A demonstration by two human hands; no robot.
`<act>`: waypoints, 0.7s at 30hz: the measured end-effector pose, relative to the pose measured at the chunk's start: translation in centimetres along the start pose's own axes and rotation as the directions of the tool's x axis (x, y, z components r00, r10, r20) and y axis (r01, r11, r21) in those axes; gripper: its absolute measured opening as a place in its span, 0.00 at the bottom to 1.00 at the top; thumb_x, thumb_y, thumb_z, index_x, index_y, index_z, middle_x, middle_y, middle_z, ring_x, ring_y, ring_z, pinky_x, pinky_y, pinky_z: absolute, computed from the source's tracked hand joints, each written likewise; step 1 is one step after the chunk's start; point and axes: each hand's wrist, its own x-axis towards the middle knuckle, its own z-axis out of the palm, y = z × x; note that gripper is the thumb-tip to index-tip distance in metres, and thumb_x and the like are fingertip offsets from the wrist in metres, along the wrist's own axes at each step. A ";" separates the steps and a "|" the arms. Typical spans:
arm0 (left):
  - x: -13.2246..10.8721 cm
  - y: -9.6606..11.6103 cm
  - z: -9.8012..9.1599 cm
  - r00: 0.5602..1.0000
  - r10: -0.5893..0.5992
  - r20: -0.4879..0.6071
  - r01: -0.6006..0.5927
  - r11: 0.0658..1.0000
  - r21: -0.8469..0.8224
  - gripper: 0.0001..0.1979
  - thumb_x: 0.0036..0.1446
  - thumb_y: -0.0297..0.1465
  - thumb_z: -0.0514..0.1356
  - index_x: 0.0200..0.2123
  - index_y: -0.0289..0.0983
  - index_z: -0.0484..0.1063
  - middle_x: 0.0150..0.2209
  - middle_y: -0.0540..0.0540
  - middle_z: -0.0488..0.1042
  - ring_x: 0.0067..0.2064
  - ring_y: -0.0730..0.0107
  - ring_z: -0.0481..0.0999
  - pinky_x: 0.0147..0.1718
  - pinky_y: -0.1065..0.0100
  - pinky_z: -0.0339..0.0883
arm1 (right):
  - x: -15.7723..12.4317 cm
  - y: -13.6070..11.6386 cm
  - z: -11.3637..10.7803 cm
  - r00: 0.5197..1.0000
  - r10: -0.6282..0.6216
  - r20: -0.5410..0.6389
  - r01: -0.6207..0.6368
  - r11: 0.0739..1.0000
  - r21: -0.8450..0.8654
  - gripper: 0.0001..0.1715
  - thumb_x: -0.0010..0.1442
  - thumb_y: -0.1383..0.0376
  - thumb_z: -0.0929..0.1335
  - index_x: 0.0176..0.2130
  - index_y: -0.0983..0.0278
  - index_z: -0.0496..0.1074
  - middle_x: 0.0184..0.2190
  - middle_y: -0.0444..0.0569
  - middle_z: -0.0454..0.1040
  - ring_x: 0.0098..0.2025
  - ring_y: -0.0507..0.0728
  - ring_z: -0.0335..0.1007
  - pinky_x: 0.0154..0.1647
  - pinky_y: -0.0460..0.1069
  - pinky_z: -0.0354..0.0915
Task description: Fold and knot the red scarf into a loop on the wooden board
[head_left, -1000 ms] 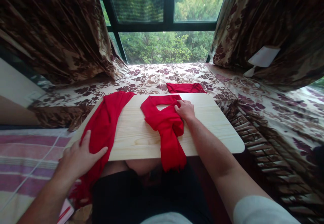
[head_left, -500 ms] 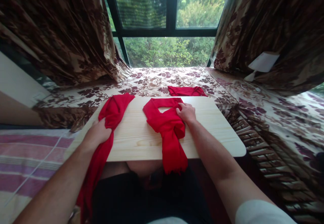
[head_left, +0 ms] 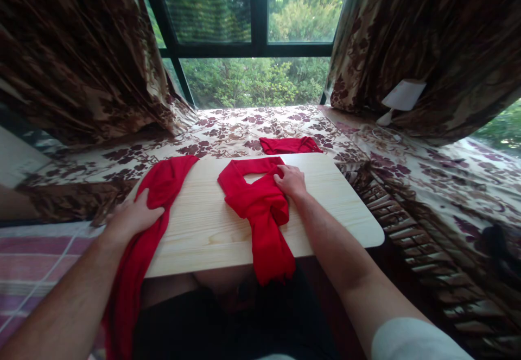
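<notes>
A red scarf (head_left: 260, 200) lies looped on the pale wooden table, its fringed end hanging over the near edge. My right hand (head_left: 292, 181) is closed on the loop's right side. Another length of red cloth (head_left: 173, 178) is draped along the table's left side and hangs down past its near edge. My left hand (head_left: 134, 216) rests on this cloth with thumb and forefinger apart; its other fingers are partly hidden.
The pale wooden table (head_left: 195, 229) stands over my lap. Beyond its far edge, a folded red cloth (head_left: 288, 145) lies on a flowered cover (head_left: 228, 126). A white lamp (head_left: 404, 95) stands at the back right. Patterned curtains (head_left: 73, 50) flank the window.
My left hand has loosened, thumb and forefinger now spread on the cloth. The cloth there lies a little flatter. My right hand stays at the scarf loop. The whole view has shifted slightly.
</notes>
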 end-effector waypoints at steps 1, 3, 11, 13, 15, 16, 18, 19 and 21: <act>-0.6 1.2 -0.5 0.997 -0.077 0.004 0.076 0.996 0.042 0.45 0.45 0.46 0.67 0.63 0.29 0.63 0.59 0.24 0.68 0.58 0.24 0.67 0.52 0.26 0.60 | 0.1 0.1 0.1 1.000 0.006 -0.009 -0.006 1.000 0.023 0.27 0.62 0.54 0.66 0.58 0.57 0.72 0.58 0.52 0.73 0.59 0.64 0.65 0.61 0.59 0.59; -1.7 4.7 -1.5 0.990 0.046 -0.136 -0.049 0.999 -0.015 0.43 0.50 0.46 0.64 0.64 0.28 0.61 0.65 0.26 0.62 0.65 0.28 0.60 0.60 0.31 0.54 | 0.3 0.3 0.3 0.999 0.025 -0.032 -0.022 0.996 0.084 0.27 0.61 0.55 0.67 0.58 0.57 0.72 0.59 0.52 0.72 0.60 0.63 0.65 0.62 0.58 0.59; -6.3 20.5 -0.3 0.825 0.539 -0.170 -0.527 0.625 -0.575 0.25 0.63 0.43 0.55 0.58 0.38 0.72 0.60 0.43 0.73 0.62 0.59 0.71 0.64 0.59 0.62 | 0.0 1.7 -0.3 0.954 0.066 -0.292 0.044 0.933 0.357 0.16 0.59 0.66 0.65 0.44 0.63 0.79 0.47 0.53 0.79 0.52 0.59 0.73 0.60 0.53 0.64; -6.9 22.2 1.0 0.773 0.624 -0.114 -0.564 0.594 -0.574 0.26 0.64 0.43 0.55 0.60 0.38 0.71 0.62 0.43 0.71 0.64 0.59 0.68 0.66 0.56 0.58 | -0.7 1.4 -0.9 0.961 -0.001 -0.276 0.111 0.916 0.386 0.13 0.61 0.65 0.65 0.37 0.61 0.80 0.40 0.50 0.81 0.45 0.58 0.76 0.55 0.53 0.68; -7.2 23.1 2.2 0.741 0.670 -0.037 -0.583 0.615 -0.531 0.27 0.63 0.44 0.55 0.62 0.40 0.70 0.63 0.43 0.70 0.66 0.56 0.66 0.67 0.50 0.54 | -1.4 0.6 -1.3 0.962 -0.143 -0.233 0.233 0.874 0.426 0.13 0.62 0.63 0.65 0.37 0.60 0.81 0.38 0.49 0.81 0.44 0.57 0.76 0.54 0.52 0.68; -7.3 23.3 2.7 0.729 0.684 -0.002 -0.594 0.632 -0.499 0.27 0.63 0.44 0.55 0.63 0.41 0.69 0.64 0.43 0.69 0.66 0.55 0.64 0.67 0.47 0.52 | -1.8 0.1 -1.5 0.951 -0.234 -0.203 0.303 0.845 0.441 0.14 0.63 0.61 0.66 0.40 0.60 0.81 0.41 0.49 0.82 0.47 0.57 0.76 0.56 0.52 0.67; -7.3 23.3 3.3 0.711 0.702 0.046 -0.618 0.654 -0.436 0.28 0.64 0.45 0.54 0.64 0.42 0.67 0.66 0.43 0.66 0.68 0.53 0.62 0.67 0.43 0.48 | -2.3 -1.0 -1.7 0.906 -0.412 -0.100 0.412 0.802 0.433 0.18 0.64 0.57 0.67 0.50 0.59 0.79 0.52 0.50 0.78 0.57 0.58 0.71 0.62 0.53 0.62; -7.3 23.3 3.4 0.704 0.708 0.058 -0.628 0.659 -0.414 0.28 0.64 0.45 0.54 0.64 0.43 0.66 0.67 0.44 0.65 0.69 0.53 0.60 0.67 0.42 0.47 | -2.5 -1.5 -1.8 0.882 -0.471 -0.018 0.437 0.802 0.408 0.22 0.64 0.54 0.67 0.54 0.59 0.77 0.57 0.51 0.75 0.62 0.59 0.67 0.65 0.54 0.59; -7.3 23.2 3.5 0.698 0.713 0.073 -0.636 0.663 -0.395 0.28 0.64 0.45 0.53 0.65 0.43 0.66 0.68 0.45 0.63 0.69 0.53 0.59 0.67 0.43 0.47 | -2.7 -2.2 -1.8 0.842 -0.510 0.177 0.438 0.837 0.328 0.28 0.66 0.50 0.66 0.60 0.57 0.72 0.64 0.51 0.68 0.68 0.61 0.58 0.69 0.60 0.51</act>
